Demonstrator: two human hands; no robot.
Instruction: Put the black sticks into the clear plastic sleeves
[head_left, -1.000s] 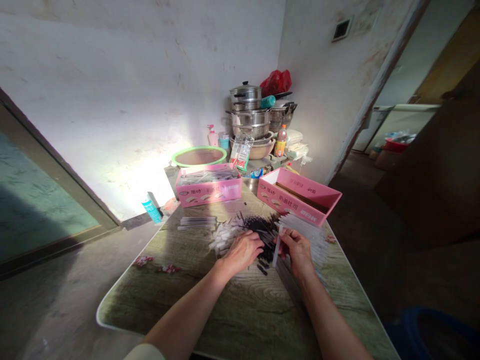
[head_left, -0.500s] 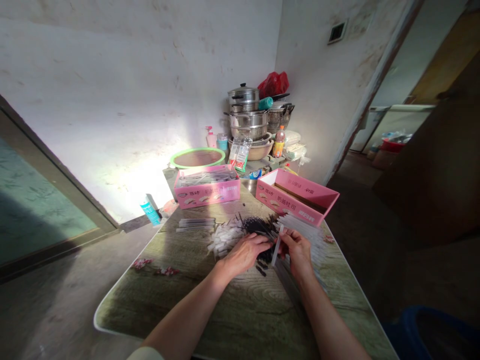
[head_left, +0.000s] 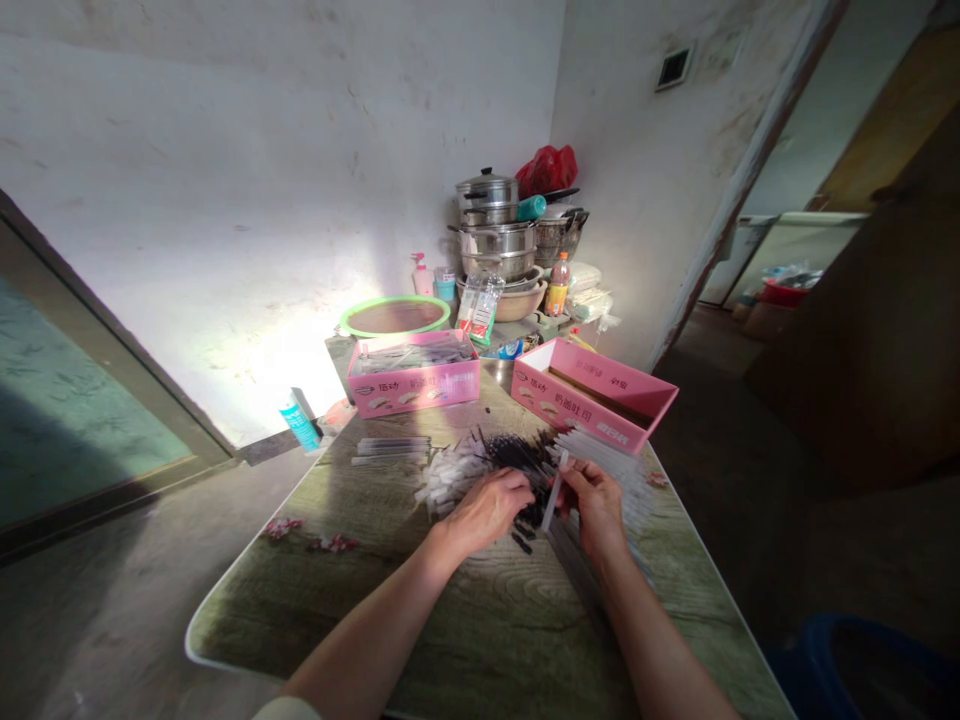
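Note:
My right hand (head_left: 598,503) pinches a slim translucent tube (head_left: 553,495), which leans upright over the table. Beside it, my left hand (head_left: 491,510) has its fingers curled together at the edge of a pile of thin black pieces (head_left: 517,450). Whatever is between those fingertips is hidden. White short tubes (head_left: 450,475) lie heaped to the left of the black pile. More long translucent tubes (head_left: 607,455) are spread behind and to the right of my right hand. A few loose black pieces (head_left: 522,543) rest just below my left fingers.
A pink box (head_left: 416,385) full of tubes stands at the back left of the table (head_left: 450,630). Another pink box (head_left: 592,400) stands at the back right. A small row of tubes (head_left: 391,450) lies on the left. Stacked pots (head_left: 495,240) stand behind.
My left hand has drawn slightly left, away from the tube, and its fingers have curled in over the black pieces. My right hand keeps the tube in nearly the same place.

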